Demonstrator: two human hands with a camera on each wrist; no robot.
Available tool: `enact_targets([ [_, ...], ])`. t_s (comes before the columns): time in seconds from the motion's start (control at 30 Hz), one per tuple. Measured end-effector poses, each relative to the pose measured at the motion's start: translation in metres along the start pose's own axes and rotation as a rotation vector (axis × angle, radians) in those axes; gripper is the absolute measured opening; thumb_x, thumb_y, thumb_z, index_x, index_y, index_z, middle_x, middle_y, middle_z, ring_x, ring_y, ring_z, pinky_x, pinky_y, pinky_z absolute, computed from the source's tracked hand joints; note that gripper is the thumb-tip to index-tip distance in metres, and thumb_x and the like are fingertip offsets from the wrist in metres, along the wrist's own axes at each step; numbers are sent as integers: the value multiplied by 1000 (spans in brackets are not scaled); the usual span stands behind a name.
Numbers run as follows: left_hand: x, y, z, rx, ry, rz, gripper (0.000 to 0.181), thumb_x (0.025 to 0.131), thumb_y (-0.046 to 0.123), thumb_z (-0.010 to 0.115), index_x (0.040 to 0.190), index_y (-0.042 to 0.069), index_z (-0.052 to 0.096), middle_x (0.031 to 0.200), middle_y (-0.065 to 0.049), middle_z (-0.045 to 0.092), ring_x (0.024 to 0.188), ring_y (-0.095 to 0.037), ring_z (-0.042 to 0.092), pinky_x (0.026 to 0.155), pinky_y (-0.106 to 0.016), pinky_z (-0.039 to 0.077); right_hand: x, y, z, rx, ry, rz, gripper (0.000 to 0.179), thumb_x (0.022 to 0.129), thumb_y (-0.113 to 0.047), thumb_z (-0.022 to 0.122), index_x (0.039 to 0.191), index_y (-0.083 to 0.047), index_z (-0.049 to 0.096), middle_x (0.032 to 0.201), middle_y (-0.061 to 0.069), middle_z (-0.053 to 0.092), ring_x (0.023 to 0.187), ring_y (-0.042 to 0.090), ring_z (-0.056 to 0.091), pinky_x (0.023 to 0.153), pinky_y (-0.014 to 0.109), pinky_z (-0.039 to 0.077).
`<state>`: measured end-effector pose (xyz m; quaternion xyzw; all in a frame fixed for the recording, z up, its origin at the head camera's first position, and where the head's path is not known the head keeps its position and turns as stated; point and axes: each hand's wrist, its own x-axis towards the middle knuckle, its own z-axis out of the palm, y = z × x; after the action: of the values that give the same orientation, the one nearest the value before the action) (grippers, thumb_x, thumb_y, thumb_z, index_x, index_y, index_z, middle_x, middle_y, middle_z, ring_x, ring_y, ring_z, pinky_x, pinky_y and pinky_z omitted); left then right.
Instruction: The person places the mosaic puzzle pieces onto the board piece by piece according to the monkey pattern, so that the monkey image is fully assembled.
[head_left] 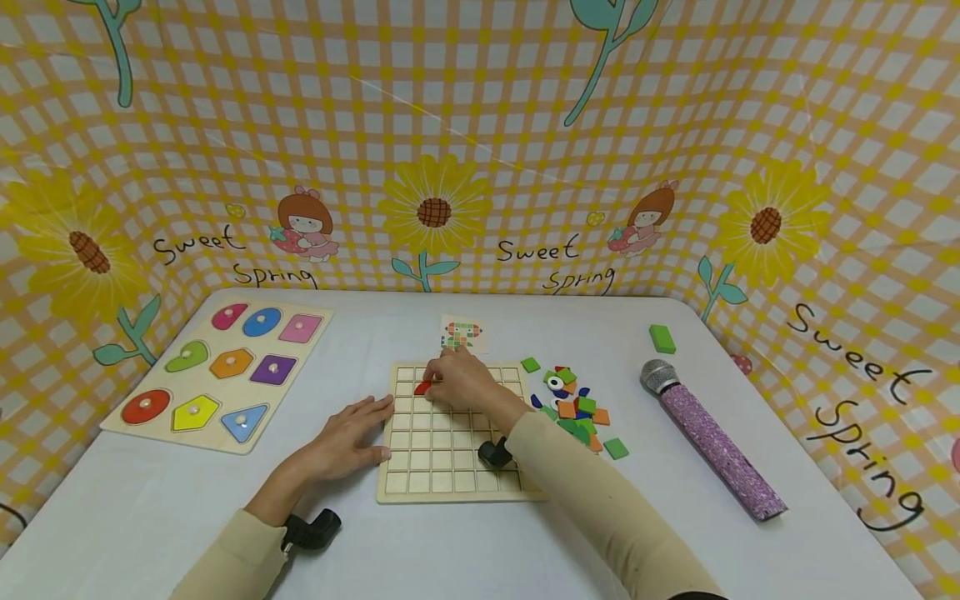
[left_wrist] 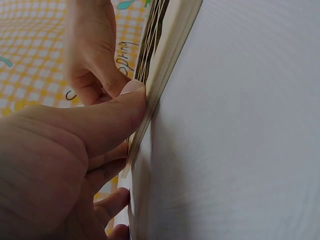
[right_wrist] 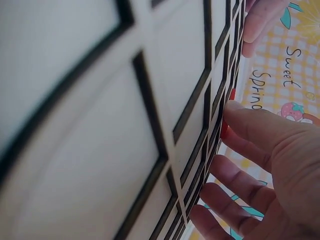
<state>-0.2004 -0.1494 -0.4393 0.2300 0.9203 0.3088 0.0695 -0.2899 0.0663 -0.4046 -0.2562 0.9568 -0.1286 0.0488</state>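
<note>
A pale wooden grid board (head_left: 431, 497) lies on the table with its raised lines forming square cells. My left hand (head_left: 348, 437) rests against its left edge, fingers extended and spread, and the thumb (left_wrist: 117, 115) touches the rim in the left wrist view. Over the upper left cells, my right hand (head_left: 461, 379) pinches a small red tile (head_left: 422, 388) between thumb and index finger. In the right wrist view that red tile (right_wrist: 224, 131) shows partly behind the thumb, right at the grid, while the other fingers stretch out close over the board.
A small picture card (head_left: 472, 329) lies behind the board. Loose coloured tiles (head_left: 573, 408) are heaped to its right. Further right are a green block (head_left: 662, 339) and a glittery purple microphone (head_left: 720, 446). A shape puzzle board (head_left: 168, 367) with knobbed pieces lies at left.
</note>
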Motion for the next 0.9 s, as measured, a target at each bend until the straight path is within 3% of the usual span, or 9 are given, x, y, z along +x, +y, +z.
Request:
enact_targets([
  [0.2,0,1,-1,10,4,3,66,88,25,65,143,2,37,155,-13,30,143,-41,20,110,-66,17,-1,3,0,7,9,-28,24,85,-30,70,105,-17,71,103,3,66,100,23,55,106,45,40],
  [0.23,0,1,-1,7,3,0,66,88,25,65,143,2,37,155,-13,30,143,-41,19,111,-66,17,-2,5,0,13,12,-36,26,85,-30,70,107,-16,71,104,3,66,102,22,56,110,46,36],
  [0.4,0,1,-1,0,1,2,66,89,25,64,144,3,36,155,-12,29,144,-41,19,111,-66,16,-10,19,-10,127,43,-45,29,87,-28,68,112,-13,68,109,6,65,105,25,53,97,45,44],
  [0.47,0,1,0,-4,2,2,66,89,24,64,144,3,36,155,-12,29,144,-40,18,112,-65,16,-14,28,-15,167,56,-32,30,88,-26,66,114,-12,67,112,8,63,106,27,50,90,44,45],
  [0.73,1,-1,1,-12,8,9,66,87,22,66,144,5,37,155,-11,30,144,-39,18,111,-65,16,-33,80,-32,187,81,85,35,91,-30,62,121,-14,63,115,9,58,109,28,44,98,50,37],
  [0.9,0,-1,1,-16,6,11,65,88,21,65,144,5,38,155,-11,31,144,-40,18,111,-65,16,-42,114,-37,166,98,143,37,90,-29,64,122,-13,63,115,11,57,108,31,43,94,50,39],
])
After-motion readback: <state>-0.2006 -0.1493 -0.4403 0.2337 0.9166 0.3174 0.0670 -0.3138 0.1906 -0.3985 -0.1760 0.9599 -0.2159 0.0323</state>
